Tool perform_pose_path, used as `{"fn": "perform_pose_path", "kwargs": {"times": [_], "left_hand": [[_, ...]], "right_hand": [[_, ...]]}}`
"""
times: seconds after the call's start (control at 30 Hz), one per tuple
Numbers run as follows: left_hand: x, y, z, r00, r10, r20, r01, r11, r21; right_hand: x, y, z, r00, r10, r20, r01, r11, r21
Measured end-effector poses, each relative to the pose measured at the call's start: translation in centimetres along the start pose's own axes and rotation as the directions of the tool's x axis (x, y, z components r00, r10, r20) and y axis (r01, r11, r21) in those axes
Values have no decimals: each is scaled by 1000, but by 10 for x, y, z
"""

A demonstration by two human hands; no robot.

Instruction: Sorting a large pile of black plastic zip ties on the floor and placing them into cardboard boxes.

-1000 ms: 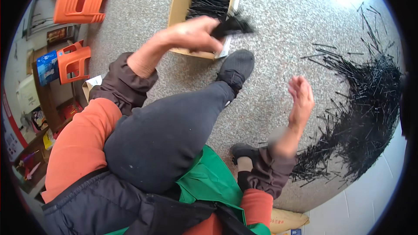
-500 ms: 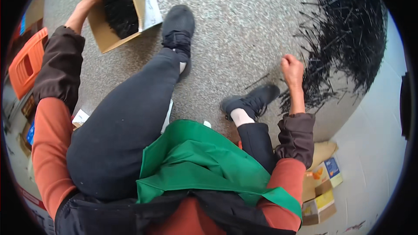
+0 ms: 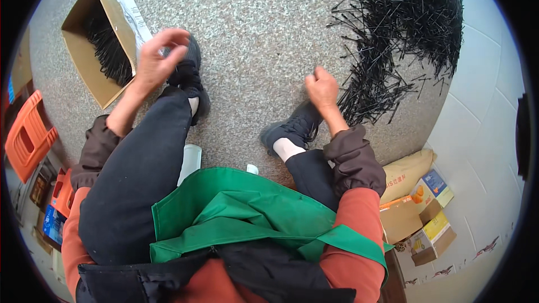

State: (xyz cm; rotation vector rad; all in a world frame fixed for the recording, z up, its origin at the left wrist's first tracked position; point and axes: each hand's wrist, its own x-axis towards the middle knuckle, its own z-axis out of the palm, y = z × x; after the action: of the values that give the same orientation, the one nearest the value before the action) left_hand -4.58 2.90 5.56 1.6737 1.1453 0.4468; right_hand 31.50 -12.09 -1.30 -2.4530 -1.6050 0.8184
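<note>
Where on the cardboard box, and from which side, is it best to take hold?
Probably at the rim of its right wall, from the right: the cardboard box is open, so that thin edge can be pinched from inside and outside. The left hand is just beside it.

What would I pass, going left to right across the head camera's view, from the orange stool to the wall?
Orange stool → open cardboard box → left hand → right hand → pile of thin black sticks → white wall.
</note>
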Motion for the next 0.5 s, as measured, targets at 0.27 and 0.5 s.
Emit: {"fn": "perform_pose_path", "kwargs": {"times": [0.27, 0.5], "left_hand": [[-5, -22, 59, 891, 26, 454, -185, 933, 309], [-10, -29, 63, 944, 62, 324, -158, 948, 278]], "right_hand": [[80, 61, -70, 995, 89, -36, -94, 814, -573], [117, 71, -64, 992, 56, -109, -110, 790, -603]]}}
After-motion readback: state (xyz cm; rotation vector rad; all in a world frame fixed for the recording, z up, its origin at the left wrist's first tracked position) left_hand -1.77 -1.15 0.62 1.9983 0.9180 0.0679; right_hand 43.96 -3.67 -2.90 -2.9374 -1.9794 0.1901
